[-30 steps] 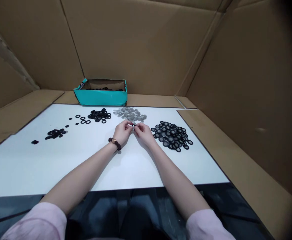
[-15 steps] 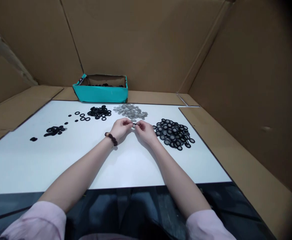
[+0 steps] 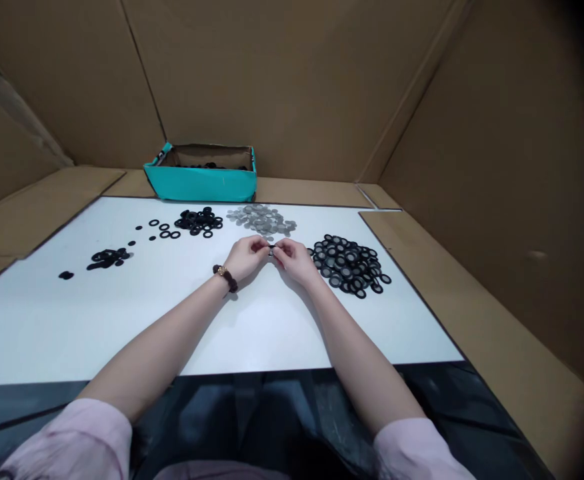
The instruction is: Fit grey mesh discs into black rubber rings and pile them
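Observation:
Both hands meet over the white board, pinching one small black ring (image 3: 271, 251) between them. My left hand (image 3: 246, 257), with a dark beaded bracelet (image 3: 227, 278) at its wrist, grips the ring's left side. On its right side the fingers of my right hand (image 3: 296, 259) are closed. Fingertips cover much of the ring, and a pale spot shows in it. Just beyond the hands lies a pile of translucent grey discs (image 3: 262, 221). Close by my right hand is a heap of black rings with grey centres (image 3: 347, 265).
Behind stands a teal box (image 3: 202, 185) holding dark pieces. Plain black rings (image 3: 199, 221) are piled at the back left of the white board (image 3: 137, 333). Small black pieces (image 3: 107, 259) lie further left. Cardboard walls (image 3: 292, 87) enclose the board at the back and sides.
The hands have shifted very slightly to the right, still pinching the ring, whose tilt looks a little different. The piles look the same; the whole view has moved up slightly.

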A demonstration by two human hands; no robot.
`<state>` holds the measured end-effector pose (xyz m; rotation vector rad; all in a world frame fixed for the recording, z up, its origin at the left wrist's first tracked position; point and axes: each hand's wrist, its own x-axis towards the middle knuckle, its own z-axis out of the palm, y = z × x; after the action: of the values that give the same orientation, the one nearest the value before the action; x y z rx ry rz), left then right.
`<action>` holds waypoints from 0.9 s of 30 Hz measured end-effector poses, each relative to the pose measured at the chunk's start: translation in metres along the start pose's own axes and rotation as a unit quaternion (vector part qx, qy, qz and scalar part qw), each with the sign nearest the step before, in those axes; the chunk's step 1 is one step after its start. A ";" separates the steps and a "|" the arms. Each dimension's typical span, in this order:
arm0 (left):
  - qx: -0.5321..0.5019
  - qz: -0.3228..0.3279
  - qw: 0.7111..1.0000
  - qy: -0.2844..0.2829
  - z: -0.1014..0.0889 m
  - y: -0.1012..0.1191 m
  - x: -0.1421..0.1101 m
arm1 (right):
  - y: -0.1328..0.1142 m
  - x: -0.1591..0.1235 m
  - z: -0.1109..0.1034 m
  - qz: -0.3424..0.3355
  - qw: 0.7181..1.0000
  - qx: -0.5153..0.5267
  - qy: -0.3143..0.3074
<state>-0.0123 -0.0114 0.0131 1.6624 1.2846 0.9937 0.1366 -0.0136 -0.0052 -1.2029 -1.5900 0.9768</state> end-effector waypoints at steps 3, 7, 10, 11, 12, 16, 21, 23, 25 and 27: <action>-0.002 -0.004 1.000 0.030 0.000 0.004 -0.001 | -0.002 0.000 -0.001 -0.002 1.000 0.003 -0.001; -0.031 -0.021 0.998 0.053 0.001 0.003 -0.001 | -0.010 -0.003 -0.002 -0.001 1.000 -0.008 -0.002; -0.039 -0.016 0.999 0.026 0.001 0.002 0.000 | -0.012 -0.004 -0.002 -0.004 1.000 -0.024 0.020; -0.038 -0.017 0.999 0.015 0.000 0.002 0.000 | -0.011 -0.004 -0.002 -0.002 0.999 -0.027 0.029; -0.035 -0.020 0.999 0.007 0.000 0.002 0.000 | -0.010 -0.004 -0.001 0.002 0.999 -0.028 0.037; 0.011 -0.025 0.999 -0.025 -0.003 0.007 -0.002 | -0.004 -0.002 0.001 0.014 0.999 -0.022 0.044; 0.111 0.016 0.993 -0.025 -0.007 0.013 -0.003 | -0.004 -0.002 0.000 0.045 0.998 0.030 -0.013; 0.087 0.027 0.996 -0.012 -0.008 0.012 -0.002 | -0.007 -0.003 -0.001 0.056 0.996 0.063 -0.032; 0.036 0.017 0.999 -0.006 -0.007 0.009 0.000 | -0.010 -0.004 -0.001 0.064 0.993 0.097 -0.037; -0.010 -0.001 1.000 -0.004 -0.005 0.005 0.002 | -0.013 -0.007 0.000 0.070 0.989 0.122 -0.033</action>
<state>-0.0147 -0.0098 0.0193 1.6482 1.2656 0.9943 0.1339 -0.0228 0.0053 -1.1304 -1.4031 1.2744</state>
